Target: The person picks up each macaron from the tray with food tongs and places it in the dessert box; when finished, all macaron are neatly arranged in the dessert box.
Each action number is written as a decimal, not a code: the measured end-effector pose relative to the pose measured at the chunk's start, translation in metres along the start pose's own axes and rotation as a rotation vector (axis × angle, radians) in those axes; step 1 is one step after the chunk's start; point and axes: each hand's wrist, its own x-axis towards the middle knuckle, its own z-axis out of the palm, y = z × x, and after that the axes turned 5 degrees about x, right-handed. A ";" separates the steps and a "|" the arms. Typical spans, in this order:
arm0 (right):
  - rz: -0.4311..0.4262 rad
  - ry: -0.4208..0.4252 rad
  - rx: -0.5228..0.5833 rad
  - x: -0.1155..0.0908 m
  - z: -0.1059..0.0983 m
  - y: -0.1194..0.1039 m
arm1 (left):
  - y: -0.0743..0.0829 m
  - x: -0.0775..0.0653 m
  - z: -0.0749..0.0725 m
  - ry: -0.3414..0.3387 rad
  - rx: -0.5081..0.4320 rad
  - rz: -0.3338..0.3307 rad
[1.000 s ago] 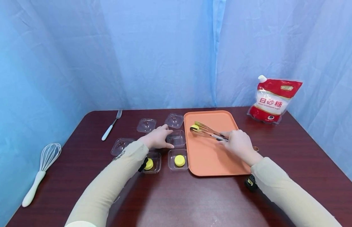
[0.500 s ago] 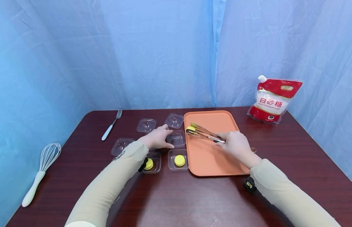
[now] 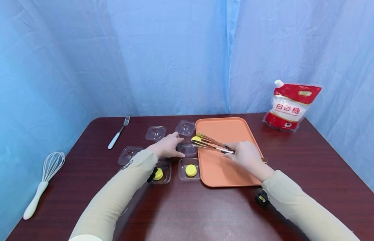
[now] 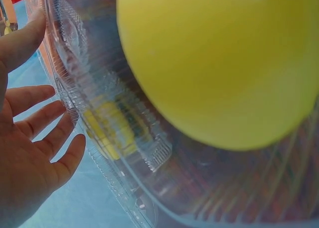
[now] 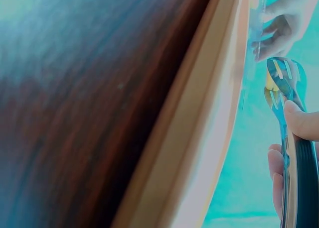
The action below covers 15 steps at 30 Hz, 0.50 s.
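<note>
My right hand (image 3: 245, 156) grips metal serving tongs (image 3: 215, 146) over the orange tray (image 3: 229, 174). Between the tongs' tips is a yellow macaron-like disc (image 3: 196, 139), above the tray's left rim and the far edge of a clear plastic box (image 3: 188, 150). My left hand (image 3: 167, 146) is at that box's left side, thumb and fingers spread; whether they touch it cannot be told. In the left wrist view the left hand's fingers (image 4: 42, 128) are loosely extended. Two nearer boxes each hold a yellow disc: the right disc (image 3: 191, 170) shows fully, the left disc (image 3: 158, 174) partly.
Clear domed lids (image 3: 155, 133) lie behind and left of the left hand. A fork (image 3: 119, 132) and a whisk (image 3: 43, 184) lie on the left of the dark table (image 3: 205, 214). A red and white sugar pouch (image 3: 287, 107) stands at the back right.
My right hand has moved left with the tongs, carrying the yellow disc from over the tray to its left rim beside the box. The left hand stays put.
</note>
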 end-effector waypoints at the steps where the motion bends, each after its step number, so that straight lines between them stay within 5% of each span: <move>1: -0.010 0.002 -0.001 0.000 0.000 -0.001 | 0.000 0.000 0.000 0.000 0.000 -0.001; 15: -0.063 0.005 -0.029 0.002 0.007 -0.011 | 0.003 -0.002 -0.002 -0.024 -0.031 -0.017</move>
